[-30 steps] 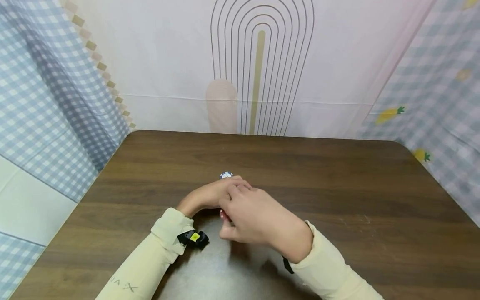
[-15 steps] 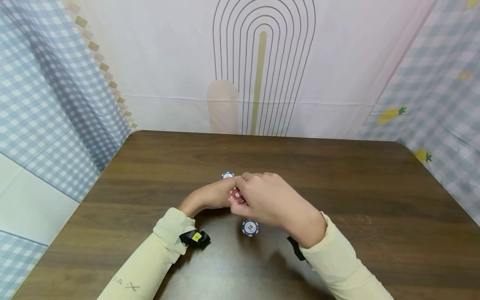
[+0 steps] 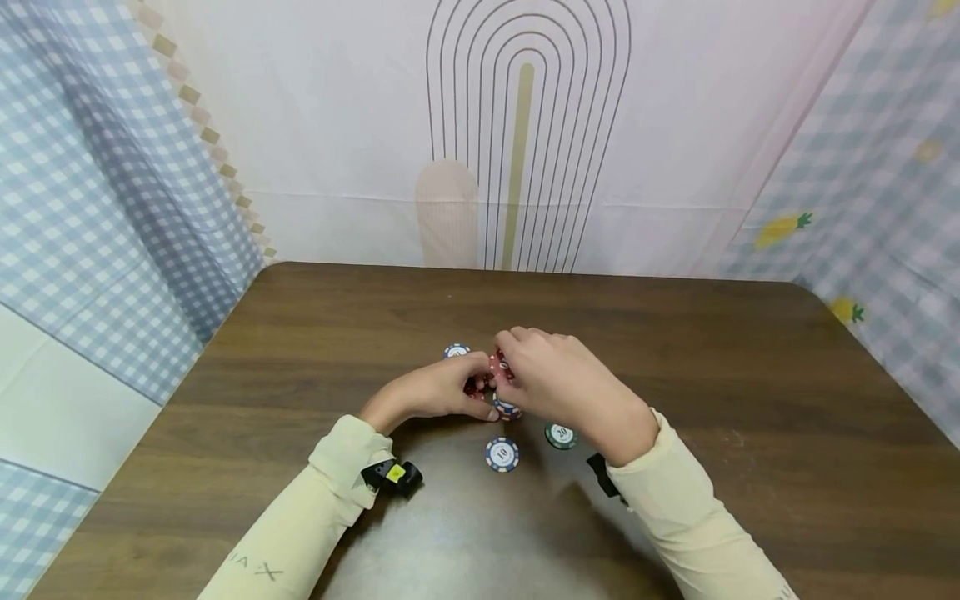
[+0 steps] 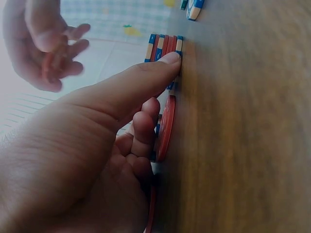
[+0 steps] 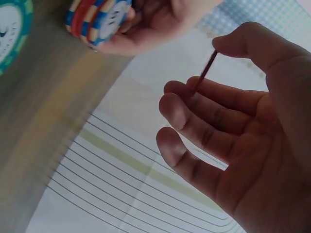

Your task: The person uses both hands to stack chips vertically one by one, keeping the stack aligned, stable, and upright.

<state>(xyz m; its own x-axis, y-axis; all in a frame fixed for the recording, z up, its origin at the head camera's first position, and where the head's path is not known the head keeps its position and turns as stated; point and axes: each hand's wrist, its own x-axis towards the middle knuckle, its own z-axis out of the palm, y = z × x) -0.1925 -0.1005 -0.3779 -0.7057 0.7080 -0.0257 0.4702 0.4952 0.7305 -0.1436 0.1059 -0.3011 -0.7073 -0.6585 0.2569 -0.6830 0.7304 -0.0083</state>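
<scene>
My right hand (image 3: pixel 573 383) pinches a red poker chip (image 3: pixel 499 367) between thumb and fingers, above the table. The right wrist view has this chip edge-on (image 5: pixel 205 70). Low over the tabletop, my left hand (image 3: pixel 427 390) curls its thumb and fingers round a short stack of blue and red poker chips (image 3: pixel 507 408). The thumb presses the stack's side in the left wrist view, where the layered edges (image 4: pixel 165 46) show. More red chips (image 4: pixel 166 128) lie by the left fingers, partly hidden. In front of the hands lies a blue chip marked 10 (image 3: pixel 502 454).
A green chip marked 20 (image 3: pixel 560 436) lies under the right wrist. Beyond the left hand is another blue chip (image 3: pixel 456 351), partly covered. The brown wooden table (image 3: pixel 337 312) ends at a patterned white cloth (image 3: pixel 337 167).
My right hand has moved away from over the left hand, rightward and forward, with the red chip. The stack, the near blue chip and the green chip have come into sight. My left hand barely moves.
</scene>
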